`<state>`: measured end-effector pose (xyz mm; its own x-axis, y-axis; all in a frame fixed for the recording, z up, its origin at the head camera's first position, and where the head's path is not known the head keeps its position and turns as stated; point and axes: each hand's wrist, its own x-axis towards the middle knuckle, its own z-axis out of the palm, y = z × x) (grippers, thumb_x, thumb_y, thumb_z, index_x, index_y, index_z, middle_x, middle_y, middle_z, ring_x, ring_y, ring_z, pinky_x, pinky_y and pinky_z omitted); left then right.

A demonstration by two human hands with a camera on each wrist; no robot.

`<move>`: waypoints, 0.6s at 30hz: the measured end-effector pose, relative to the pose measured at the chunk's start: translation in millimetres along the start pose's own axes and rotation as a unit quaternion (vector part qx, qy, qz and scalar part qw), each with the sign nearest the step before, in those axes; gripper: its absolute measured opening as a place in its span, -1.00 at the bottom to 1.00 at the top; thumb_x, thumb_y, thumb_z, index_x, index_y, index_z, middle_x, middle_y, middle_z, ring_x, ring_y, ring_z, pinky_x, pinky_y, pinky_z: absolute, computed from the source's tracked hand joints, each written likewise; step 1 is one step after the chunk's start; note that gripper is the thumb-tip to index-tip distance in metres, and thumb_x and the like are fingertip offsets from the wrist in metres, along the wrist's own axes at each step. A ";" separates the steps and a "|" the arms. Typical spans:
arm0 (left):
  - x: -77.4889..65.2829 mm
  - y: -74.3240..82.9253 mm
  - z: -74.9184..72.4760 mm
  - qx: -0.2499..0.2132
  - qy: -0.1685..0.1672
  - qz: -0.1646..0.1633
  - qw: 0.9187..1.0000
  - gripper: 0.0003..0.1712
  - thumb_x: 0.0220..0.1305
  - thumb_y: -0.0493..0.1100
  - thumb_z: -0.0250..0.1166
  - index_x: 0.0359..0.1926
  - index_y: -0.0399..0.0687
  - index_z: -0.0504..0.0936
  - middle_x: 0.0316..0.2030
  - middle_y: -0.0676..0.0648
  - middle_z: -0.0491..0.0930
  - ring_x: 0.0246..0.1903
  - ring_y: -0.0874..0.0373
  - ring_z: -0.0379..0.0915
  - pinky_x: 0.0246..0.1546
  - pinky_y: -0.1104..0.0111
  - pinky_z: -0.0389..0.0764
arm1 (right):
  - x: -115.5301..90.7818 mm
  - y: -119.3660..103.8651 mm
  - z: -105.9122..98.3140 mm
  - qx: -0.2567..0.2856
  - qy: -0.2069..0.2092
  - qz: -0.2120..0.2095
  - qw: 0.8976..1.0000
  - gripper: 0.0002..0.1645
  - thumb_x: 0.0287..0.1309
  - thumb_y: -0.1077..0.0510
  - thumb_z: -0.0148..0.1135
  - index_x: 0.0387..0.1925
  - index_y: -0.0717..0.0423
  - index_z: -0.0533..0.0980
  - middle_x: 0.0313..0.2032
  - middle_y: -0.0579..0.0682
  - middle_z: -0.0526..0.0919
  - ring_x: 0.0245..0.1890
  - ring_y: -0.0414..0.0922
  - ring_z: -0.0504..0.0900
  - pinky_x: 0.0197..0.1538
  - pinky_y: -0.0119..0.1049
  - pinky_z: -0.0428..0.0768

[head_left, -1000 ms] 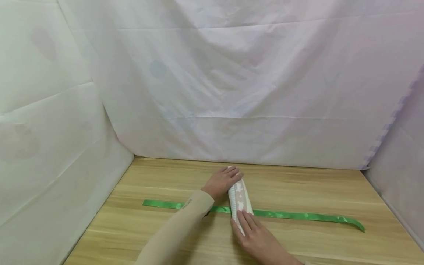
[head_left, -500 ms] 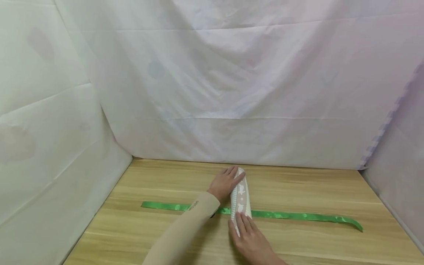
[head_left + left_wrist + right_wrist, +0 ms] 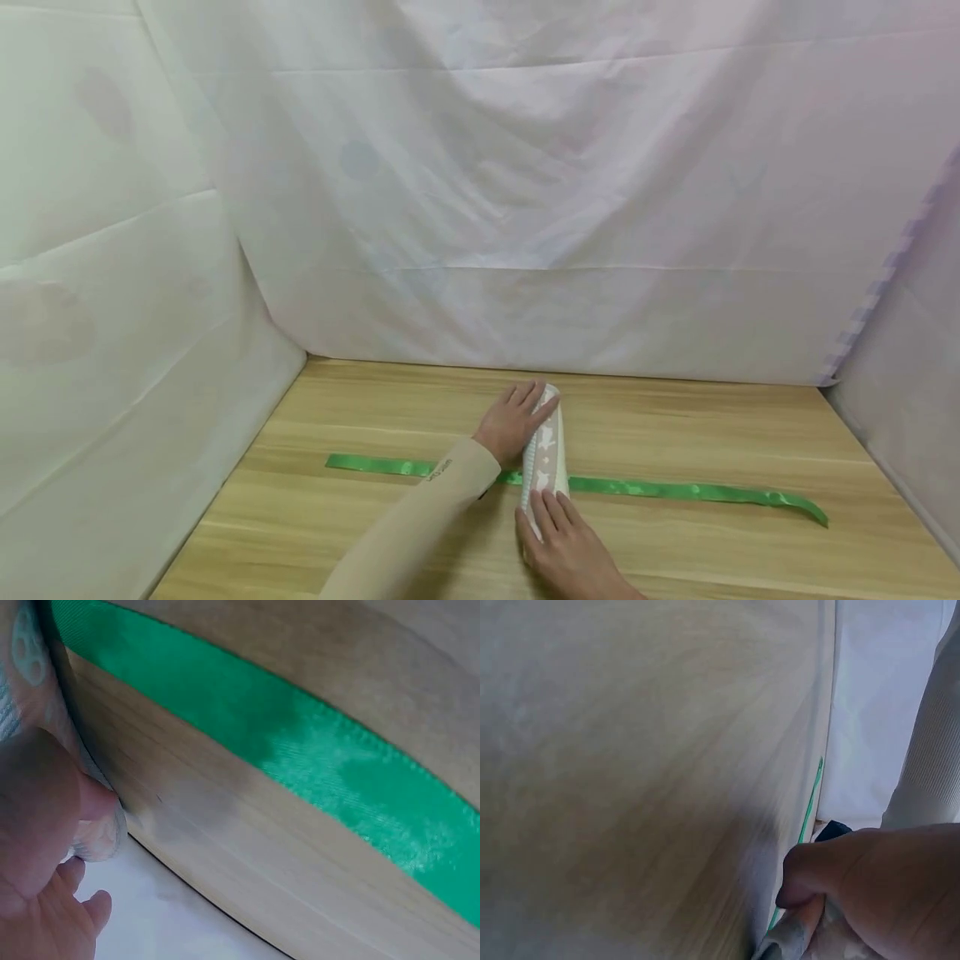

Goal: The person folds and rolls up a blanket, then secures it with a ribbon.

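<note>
A folded diaper [image 3: 546,467], white with a pinkish band of pale animal shapes and a ribbed edge, lies lengthwise across a green ribbon [image 3: 645,487]. My left hand [image 3: 512,423] holds its far end, fingers over the left side and thumb across the top. At the near end my right hand [image 3: 568,548] grips it, thumb on the left and fingers on top. In the left wrist view, the thumb presses on the diaper [image 3: 46,705] beside the ribbon [image 3: 225,712]. The right wrist view shows the diaper's end [image 3: 784,941] under the right thumb; its underside is hidden.
The wooden table [image 3: 360,408] carries the ribbon from left to right, its right end curling toward me. White cloth [image 3: 525,208] hangs behind the table and along both sides. My left sleeve [image 3: 420,517] passes over part of the ribbon.
The diaper's far end has swung a little to the right with my left hand, so it stands straighter across the ribbon. My right hand has shifted slightly nearer, still gripping the near end.
</note>
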<state>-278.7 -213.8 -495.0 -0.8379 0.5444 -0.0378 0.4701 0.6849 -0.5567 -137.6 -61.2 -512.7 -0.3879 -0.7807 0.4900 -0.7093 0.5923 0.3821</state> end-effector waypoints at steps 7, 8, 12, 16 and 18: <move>-4.2 2.7 2.2 -0.014 0.005 -0.004 1.000 0.09 0.25 0.19 0.35 0.58 0.24 -0.15 0.56 -0.03 -0.04 0.52 0.10 -0.08 0.44 0.23 0.16 | -3.5 3.9 2.6 0.052 -0.006 -0.017 0.998 -0.36 -0.14 -0.18 0.48 -0.03 0.06 0.62 0.01 0.20 0.65 0.07 0.13 0.62 0.11 -0.01 0.57; -4.5 3.1 2.3 -0.017 0.004 -0.006 1.000 0.06 0.28 0.16 0.33 0.58 0.25 -0.15 0.56 -0.03 -0.05 0.52 0.10 -0.09 0.44 0.23 0.17 | -3.8 4.5 2.5 0.064 -0.009 -0.017 0.998 -0.31 -0.20 -0.19 0.51 -0.01 0.07 0.60 0.04 0.21 0.63 0.10 0.15 0.60 0.12 0.00 0.56; -5.4 4.6 1.3 -0.024 0.000 -0.010 1.000 -0.02 0.36 0.09 0.27 0.58 0.26 -0.14 0.56 -0.03 -0.05 0.52 0.10 -0.08 0.43 0.22 0.19 | -6.8 5.0 5.7 0.105 -0.016 -0.024 0.994 -0.25 -0.15 -0.24 0.50 0.03 0.09 0.54 0.15 0.24 0.55 0.20 0.20 0.51 0.36 -0.02 0.32; -6.7 5.2 0.5 -0.018 -0.004 -0.012 1.000 -0.10 0.43 0.07 0.18 0.58 0.27 -0.16 0.56 -0.02 -0.07 0.51 0.11 -0.07 0.42 0.22 0.20 | -11.2 4.3 13.4 0.120 -0.017 -0.044 0.992 -0.31 0.18 -0.35 0.23 0.09 0.08 0.53 0.21 0.28 0.50 0.24 0.23 0.45 0.54 -0.11 -0.29; -7.2 5.2 0.4 -0.016 -0.002 -0.016 1.000 -0.15 0.47 0.05 0.13 0.58 0.29 -0.14 0.56 -0.01 -0.06 0.51 0.13 -0.06 0.42 0.23 0.21 | -12.6 4.0 16.7 0.121 -0.017 -0.049 0.991 -0.30 0.28 -0.39 0.08 0.12 0.07 0.53 0.22 0.29 0.49 0.23 0.24 0.43 0.51 -0.13 -0.47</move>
<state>-270.3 -214.4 -498.0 -0.8533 0.5209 -0.0240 0.4525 0.7167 -0.5306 -145.4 -52.3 -530.4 -0.3260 -0.8409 0.4319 -0.8640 0.4505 0.2250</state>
